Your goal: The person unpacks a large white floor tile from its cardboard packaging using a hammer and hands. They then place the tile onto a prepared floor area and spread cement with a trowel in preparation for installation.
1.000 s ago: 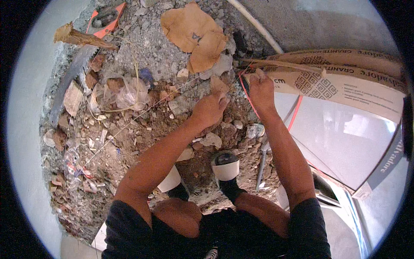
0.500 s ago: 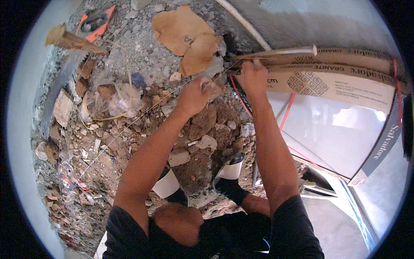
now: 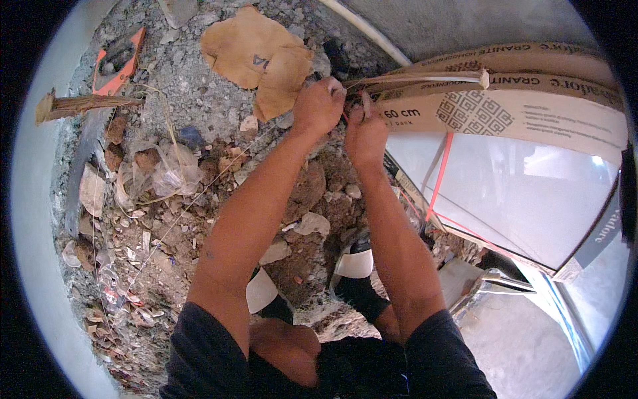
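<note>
My left hand (image 3: 320, 106) is closed near the left end of a thin wooden stick (image 3: 428, 78), its fingers curled on something too small to make out. My right hand (image 3: 364, 133) is just to its right and a little lower, fingers bent at a thin string (image 3: 226, 159) and the dark corner of the cardboard tile packs (image 3: 545, 106); what it pinches is unclear. A red strap (image 3: 440, 179) runs down the front pack. A torn brown cardboard piece (image 3: 246, 50) lies beyond my left hand.
Rubble and soil surround my feet. At left are a saw (image 3: 116, 63), a splintered wood piece (image 3: 80, 106), crumpled plastic (image 3: 169, 173) and a pale wall (image 3: 36, 233). A white pipe (image 3: 372, 36) lies along the back wall, and a floor (image 3: 512, 339) shows at lower right.
My left hand has moved up and forward to beside my right hand at the stick's left end. My right hand has shifted slightly lower. The view has shifted.
</note>
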`<state>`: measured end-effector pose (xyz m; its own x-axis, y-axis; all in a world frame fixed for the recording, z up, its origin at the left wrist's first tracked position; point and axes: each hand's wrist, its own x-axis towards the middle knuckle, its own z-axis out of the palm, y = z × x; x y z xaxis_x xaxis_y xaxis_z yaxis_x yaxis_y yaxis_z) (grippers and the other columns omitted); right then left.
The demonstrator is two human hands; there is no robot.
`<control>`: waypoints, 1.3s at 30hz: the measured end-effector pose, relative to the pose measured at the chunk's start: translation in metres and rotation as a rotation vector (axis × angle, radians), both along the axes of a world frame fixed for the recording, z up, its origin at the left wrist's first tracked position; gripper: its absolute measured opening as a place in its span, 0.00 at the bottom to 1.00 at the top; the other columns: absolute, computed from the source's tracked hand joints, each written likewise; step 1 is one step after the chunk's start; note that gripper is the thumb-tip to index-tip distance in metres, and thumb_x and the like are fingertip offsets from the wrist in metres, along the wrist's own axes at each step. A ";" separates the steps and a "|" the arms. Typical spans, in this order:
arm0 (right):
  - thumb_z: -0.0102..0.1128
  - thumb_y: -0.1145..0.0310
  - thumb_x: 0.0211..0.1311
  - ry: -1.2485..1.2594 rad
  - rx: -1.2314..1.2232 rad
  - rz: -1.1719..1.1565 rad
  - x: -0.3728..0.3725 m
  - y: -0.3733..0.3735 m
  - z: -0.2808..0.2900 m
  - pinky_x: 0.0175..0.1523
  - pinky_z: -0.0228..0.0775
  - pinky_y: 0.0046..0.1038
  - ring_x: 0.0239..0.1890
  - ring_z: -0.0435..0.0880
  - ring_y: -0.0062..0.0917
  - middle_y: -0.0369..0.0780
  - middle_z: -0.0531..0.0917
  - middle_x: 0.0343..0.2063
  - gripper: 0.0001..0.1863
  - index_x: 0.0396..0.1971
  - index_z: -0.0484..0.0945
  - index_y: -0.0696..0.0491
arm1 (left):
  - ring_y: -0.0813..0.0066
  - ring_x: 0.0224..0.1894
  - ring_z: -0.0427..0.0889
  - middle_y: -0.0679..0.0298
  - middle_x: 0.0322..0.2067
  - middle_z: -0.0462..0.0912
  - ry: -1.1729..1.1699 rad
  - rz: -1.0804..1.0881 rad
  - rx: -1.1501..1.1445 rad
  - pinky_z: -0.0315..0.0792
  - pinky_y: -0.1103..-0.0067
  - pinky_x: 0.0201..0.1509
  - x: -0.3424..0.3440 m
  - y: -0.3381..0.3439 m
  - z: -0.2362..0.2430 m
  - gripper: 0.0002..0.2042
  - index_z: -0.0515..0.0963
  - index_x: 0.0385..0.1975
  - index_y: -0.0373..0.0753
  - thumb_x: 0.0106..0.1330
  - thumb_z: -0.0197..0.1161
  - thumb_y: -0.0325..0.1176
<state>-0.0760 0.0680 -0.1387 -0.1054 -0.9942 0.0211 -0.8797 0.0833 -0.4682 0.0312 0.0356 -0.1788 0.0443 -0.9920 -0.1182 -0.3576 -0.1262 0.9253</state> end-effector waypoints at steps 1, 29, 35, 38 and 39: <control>0.45 0.71 0.62 0.002 0.017 0.018 0.001 0.004 0.000 0.49 0.69 0.42 0.43 0.78 0.52 0.58 0.78 0.40 0.19 0.52 0.72 0.61 | 0.50 0.36 0.80 0.51 0.30 0.81 0.007 -0.001 0.035 0.72 0.64 0.40 -0.003 0.000 -0.001 0.10 0.77 0.35 0.37 0.61 0.57 0.37; 0.47 0.55 0.65 0.016 0.208 -0.125 -0.077 -0.015 -0.037 0.53 0.66 0.39 0.51 0.76 0.41 0.52 0.77 0.49 0.24 0.49 0.76 0.60 | 0.47 0.35 0.81 0.48 0.28 0.81 -0.048 0.014 0.268 0.75 0.57 0.38 0.050 0.181 0.012 0.18 0.75 0.40 0.35 0.57 0.58 0.42; 0.40 0.50 0.68 0.218 0.100 0.169 -0.105 -0.024 -0.059 0.55 0.66 0.40 0.51 0.77 0.43 0.50 0.77 0.51 0.26 0.51 0.76 0.56 | 0.49 0.35 0.82 0.47 0.28 0.81 0.002 0.156 0.153 0.75 0.58 0.39 0.061 0.184 0.011 0.16 0.77 0.36 0.34 0.55 0.60 0.40; 0.39 0.51 0.69 0.209 -0.003 0.303 -0.120 -0.031 -0.072 0.56 0.66 0.39 0.50 0.77 0.43 0.48 0.76 0.52 0.25 0.52 0.75 0.54 | 0.49 0.35 0.82 0.47 0.29 0.81 0.008 0.058 0.214 0.75 0.58 0.40 0.065 0.171 0.007 0.14 0.79 0.31 0.34 0.55 0.60 0.39; 0.39 0.52 0.69 0.281 -0.055 0.382 -0.123 -0.032 -0.074 0.56 0.67 0.38 0.50 0.77 0.43 0.47 0.76 0.53 0.25 0.52 0.74 0.54 | 0.48 0.36 0.82 0.47 0.29 0.81 0.013 0.029 0.224 0.75 0.58 0.41 0.064 0.167 0.007 0.13 0.79 0.30 0.34 0.54 0.60 0.39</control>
<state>-0.1989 0.0360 -0.2126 0.2850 -0.9572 0.0502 -0.9356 -0.2892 -0.2027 0.0955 0.2027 -0.1721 0.0699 -0.9392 -0.3361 -0.3390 -0.3392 0.8775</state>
